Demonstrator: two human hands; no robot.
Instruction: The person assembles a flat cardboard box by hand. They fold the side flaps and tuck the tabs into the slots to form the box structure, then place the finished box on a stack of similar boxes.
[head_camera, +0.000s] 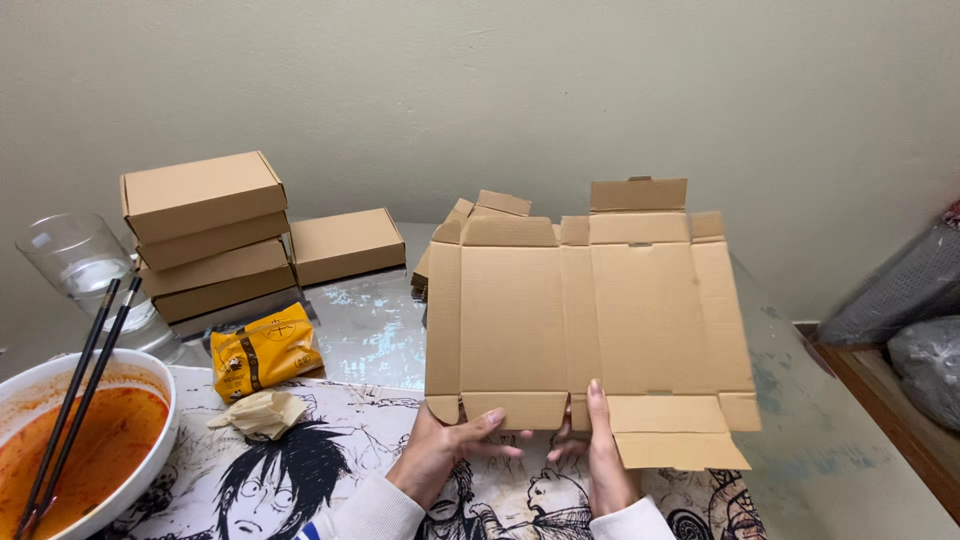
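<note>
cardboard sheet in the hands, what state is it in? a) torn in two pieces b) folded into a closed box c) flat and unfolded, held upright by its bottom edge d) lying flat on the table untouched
c: the cardboard sheet is one flat, unfolded blank with its flaps spread, and the left hand and right hand grip its lower edge, while the finished boxes are stacked apart at the left.

Blank (590, 320) above hands showing plain tan. Boxes (215, 235) far left of hands: tan. Packet (265, 352) yellow-black. Broth (85, 455) glowing orange-red. Mat (330, 470) beneath hands showing black-white cartoon print.
</note>
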